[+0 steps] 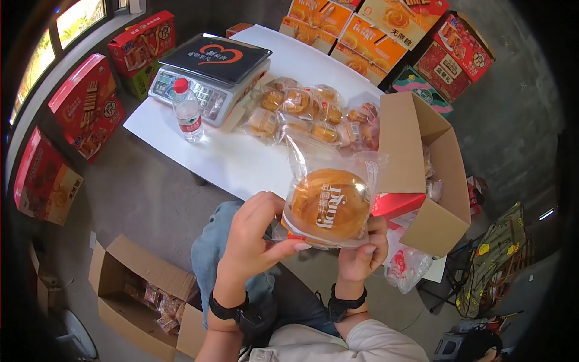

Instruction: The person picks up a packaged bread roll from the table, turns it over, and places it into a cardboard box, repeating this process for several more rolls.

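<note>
A round golden bun in a clear plastic bag (pixel 338 205) is held up in front of me, its white printing turned sideways. My left hand (pixel 256 232) grips the bag's left side and lower edge, thumb along the bottom. On the opposite side, my right hand (pixel 364 250) pinches the lower right corner. Both hands are closed on the bag, and some fingers are hidden behind it. Beyond it, several smaller wrapped buns (pixel 298 102) lie in a pile on the white table (pixel 241 160).
A digital scale (pixel 211 78) and a water bottle (pixel 188 111) stand on the table's left. An open cardboard box (pixel 443 226) with wrapped goods is at the right. Another open box (pixel 129 317) with small packets sits on the floor. Red gift boxes (pixel 87 105) line the wall.
</note>
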Demonstrator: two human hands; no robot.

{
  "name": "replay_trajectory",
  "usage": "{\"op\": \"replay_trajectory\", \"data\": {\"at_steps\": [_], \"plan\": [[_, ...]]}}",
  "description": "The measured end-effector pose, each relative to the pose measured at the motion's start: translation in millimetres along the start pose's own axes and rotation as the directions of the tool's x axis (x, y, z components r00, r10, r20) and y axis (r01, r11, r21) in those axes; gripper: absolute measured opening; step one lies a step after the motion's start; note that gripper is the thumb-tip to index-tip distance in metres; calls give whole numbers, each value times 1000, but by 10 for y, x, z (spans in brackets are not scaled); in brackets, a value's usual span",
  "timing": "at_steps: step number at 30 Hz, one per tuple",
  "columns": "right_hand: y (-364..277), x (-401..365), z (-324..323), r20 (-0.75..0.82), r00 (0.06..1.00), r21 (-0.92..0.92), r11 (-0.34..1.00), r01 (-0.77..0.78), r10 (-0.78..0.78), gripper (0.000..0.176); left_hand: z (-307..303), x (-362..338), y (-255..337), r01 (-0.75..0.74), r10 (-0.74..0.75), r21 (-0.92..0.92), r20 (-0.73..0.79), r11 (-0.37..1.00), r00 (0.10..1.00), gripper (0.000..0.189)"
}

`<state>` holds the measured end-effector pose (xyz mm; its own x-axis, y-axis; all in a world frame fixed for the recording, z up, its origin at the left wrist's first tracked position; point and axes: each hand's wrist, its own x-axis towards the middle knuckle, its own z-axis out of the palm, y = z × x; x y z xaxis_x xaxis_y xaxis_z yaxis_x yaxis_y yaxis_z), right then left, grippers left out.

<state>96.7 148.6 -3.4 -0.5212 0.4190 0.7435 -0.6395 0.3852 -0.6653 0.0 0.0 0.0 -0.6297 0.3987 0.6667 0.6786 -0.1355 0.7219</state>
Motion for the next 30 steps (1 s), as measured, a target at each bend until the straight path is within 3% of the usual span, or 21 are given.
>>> {"op": "replay_trajectory", "data": {"at_steps": [30], "plan": [[-8,-1,-34,13,999,-35,999,-35,35,40,3,7,1,20,-21,31,16,999,1000,46]]}}
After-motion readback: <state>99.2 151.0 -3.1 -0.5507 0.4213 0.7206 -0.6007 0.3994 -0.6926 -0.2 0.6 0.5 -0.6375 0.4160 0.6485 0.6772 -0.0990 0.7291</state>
